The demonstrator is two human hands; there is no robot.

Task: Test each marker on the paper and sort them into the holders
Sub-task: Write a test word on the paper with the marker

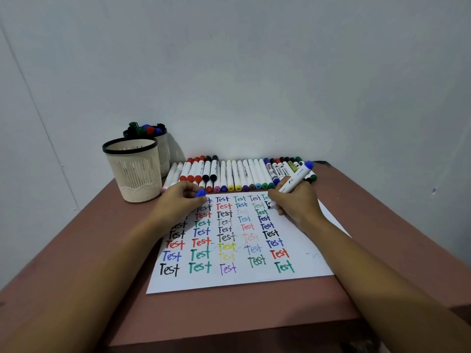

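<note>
Pale, bare wall [254, 72] backs a reddish-brown worktop [395, 238] on which a white paper [229, 282] lies under both hands, already filled with rows of the word "Test" in many colours. The right hand [297, 205] grips a white marker [297, 178] low on its barrel in a writing hold, its dark tip touching the paper at the far right of the top rows and its blue end pointing up and away. The left hand [178, 202] rests on the paper's far left corner and pinches a small blue cap [200, 193] between its fingertips. Just beyond both hands lies a row of markers [239, 174], side by side. Left of the left hand stand two ribbed holders, the nearer holder [133, 171] touching or almost touching the farther holder [163, 151], which shows coloured marker ends at its rim. The marker looks light, stiff and smooth, likely to roll if laid down. Holding it near the tip suits writing, mid-barrel suits pushing the cap on and dropping it into a holder.
</note>
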